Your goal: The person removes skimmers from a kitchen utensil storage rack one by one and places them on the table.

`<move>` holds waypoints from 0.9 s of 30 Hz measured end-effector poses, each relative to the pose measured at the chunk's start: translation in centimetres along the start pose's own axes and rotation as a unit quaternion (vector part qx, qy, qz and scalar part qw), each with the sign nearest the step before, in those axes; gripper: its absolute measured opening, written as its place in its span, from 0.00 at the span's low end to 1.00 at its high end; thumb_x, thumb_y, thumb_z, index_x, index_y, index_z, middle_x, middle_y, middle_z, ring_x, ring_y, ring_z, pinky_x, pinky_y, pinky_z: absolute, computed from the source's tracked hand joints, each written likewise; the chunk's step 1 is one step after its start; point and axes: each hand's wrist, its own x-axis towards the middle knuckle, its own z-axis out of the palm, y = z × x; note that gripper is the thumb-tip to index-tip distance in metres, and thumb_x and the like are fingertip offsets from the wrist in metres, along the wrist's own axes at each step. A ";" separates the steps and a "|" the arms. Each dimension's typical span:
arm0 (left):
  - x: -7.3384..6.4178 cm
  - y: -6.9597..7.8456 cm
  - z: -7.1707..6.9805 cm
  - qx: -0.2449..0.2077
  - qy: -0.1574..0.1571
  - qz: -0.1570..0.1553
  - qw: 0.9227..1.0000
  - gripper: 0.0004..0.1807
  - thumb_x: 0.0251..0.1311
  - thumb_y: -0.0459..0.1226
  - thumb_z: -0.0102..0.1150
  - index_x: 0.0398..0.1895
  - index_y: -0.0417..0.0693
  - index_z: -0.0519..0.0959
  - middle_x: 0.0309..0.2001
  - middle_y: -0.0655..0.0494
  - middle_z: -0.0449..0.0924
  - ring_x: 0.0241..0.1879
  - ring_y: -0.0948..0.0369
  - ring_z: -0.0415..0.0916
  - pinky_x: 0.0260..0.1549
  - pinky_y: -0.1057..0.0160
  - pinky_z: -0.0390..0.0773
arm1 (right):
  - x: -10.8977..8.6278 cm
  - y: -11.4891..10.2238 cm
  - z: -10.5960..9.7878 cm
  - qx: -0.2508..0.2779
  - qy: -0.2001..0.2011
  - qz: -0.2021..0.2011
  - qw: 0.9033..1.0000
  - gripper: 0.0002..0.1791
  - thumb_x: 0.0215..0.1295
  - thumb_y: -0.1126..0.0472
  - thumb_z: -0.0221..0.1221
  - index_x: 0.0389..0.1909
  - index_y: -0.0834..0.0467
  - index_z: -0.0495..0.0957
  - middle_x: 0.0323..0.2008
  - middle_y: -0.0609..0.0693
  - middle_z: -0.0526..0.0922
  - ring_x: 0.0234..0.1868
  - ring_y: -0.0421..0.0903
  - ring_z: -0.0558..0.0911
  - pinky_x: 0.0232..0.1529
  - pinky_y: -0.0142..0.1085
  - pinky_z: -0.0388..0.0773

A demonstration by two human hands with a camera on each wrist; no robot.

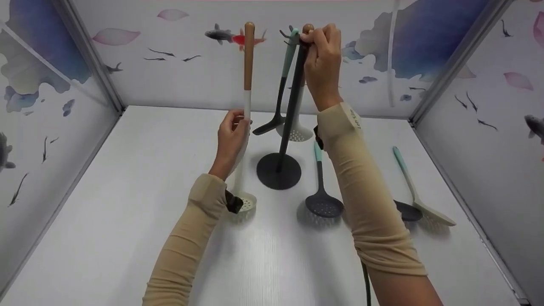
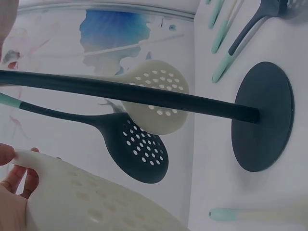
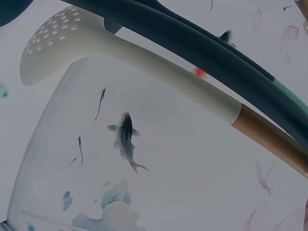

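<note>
My left hand (image 1: 231, 136) holds a white skimmer with a wooden handle (image 1: 249, 55) upright, to the left of the stand. Close to the left wrist camera, the fingers pinch the edge of its perforated head (image 2: 96, 197). At the top of the black utensil stand (image 1: 279, 172), my right hand (image 1: 324, 55) grips the handle end of a second white skimmer (image 1: 301, 133). This skimmer's wooden handle (image 3: 269, 137) runs beside the dark post in the right wrist view. A black skimmer (image 2: 139, 149) with a mint handle hangs from the stand.
On the white table lie a black skimmer (image 1: 324, 205), a mint-handled white turner (image 1: 425, 208) and a dark utensil (image 1: 408, 211) partly behind my right sleeve. Another white skimmer (image 1: 247, 202) lies below my left hand. Printed panels (image 1: 170, 76) enclose the table at the back and sides.
</note>
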 end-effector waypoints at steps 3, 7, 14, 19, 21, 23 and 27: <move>0.0 -0.4 -0.7 0.004 0.005 -0.003 1.000 0.13 0.63 0.36 0.45 0.48 0.45 0.73 0.42 0.50 0.77 0.38 0.61 0.72 0.39 0.66 0.73 | 0.0 0.0 0.0 0.004 -0.002 0.003 1.000 0.14 0.69 0.70 0.43 0.32 0.68 0.77 0.32 0.47 0.63 0.42 0.45 0.68 0.48 0.26 0.69; -0.1 -0.9 -1.9 0.018 0.014 -0.016 1.000 0.13 0.64 0.37 0.47 0.50 0.46 0.72 0.45 0.50 0.75 0.43 0.59 0.72 0.44 0.62 0.73 | -0.1 0.0 -0.1 0.012 -0.006 0.011 1.000 0.14 0.69 0.70 0.43 0.33 0.68 0.77 0.32 0.44 0.60 0.43 0.44 0.68 0.49 0.25 0.70; 0.1 -2.7 -4.2 0.060 0.029 -0.046 0.997 0.14 0.64 0.37 0.48 0.52 0.45 0.70 0.48 0.47 0.75 0.46 0.56 0.72 0.47 0.58 0.73 | -0.1 0.0 0.1 0.007 -0.004 0.011 1.000 0.14 0.70 0.69 0.43 0.33 0.67 0.77 0.32 0.43 0.59 0.40 0.43 0.66 0.46 0.25 0.68; 0.2 -4.5 -5.9 0.093 0.052 -0.087 0.990 0.14 0.64 0.36 0.48 0.51 0.44 0.70 0.47 0.46 0.74 0.45 0.56 0.72 0.44 0.60 0.73 | -0.1 -0.1 0.1 0.006 -0.006 0.012 1.000 0.14 0.70 0.69 0.43 0.33 0.67 0.77 0.32 0.43 0.59 0.40 0.43 0.66 0.46 0.25 0.68; 0.3 -5.3 -6.5 0.109 0.056 -0.106 0.987 0.15 0.64 0.37 0.47 0.52 0.43 0.69 0.48 0.46 0.74 0.45 0.55 0.72 0.44 0.60 0.73 | 0.0 -0.1 0.1 0.006 -0.004 0.010 1.000 0.14 0.70 0.69 0.42 0.33 0.68 0.77 0.32 0.42 0.59 0.40 0.43 0.66 0.46 0.25 0.68; 0.3 -6.0 -6.9 0.125 0.055 -0.127 0.982 0.15 0.64 0.38 0.46 0.53 0.43 0.69 0.49 0.45 0.73 0.46 0.55 0.71 0.44 0.59 0.72 | 0.0 -0.1 0.1 0.007 -0.002 0.010 1.000 0.14 0.70 0.69 0.43 0.33 0.67 0.77 0.32 0.41 0.58 0.40 0.42 0.66 0.45 0.25 0.68; -0.1 -7.5 -7.9 0.154 0.055 -0.158 0.974 0.16 0.64 0.39 0.45 0.53 0.43 0.69 0.50 0.45 0.73 0.47 0.53 0.71 0.45 0.58 0.72 | 0.0 0.0 0.1 0.011 -0.003 0.010 1.000 0.14 0.70 0.69 0.43 0.33 0.68 0.77 0.32 0.41 0.58 0.41 0.42 0.66 0.46 0.25 0.69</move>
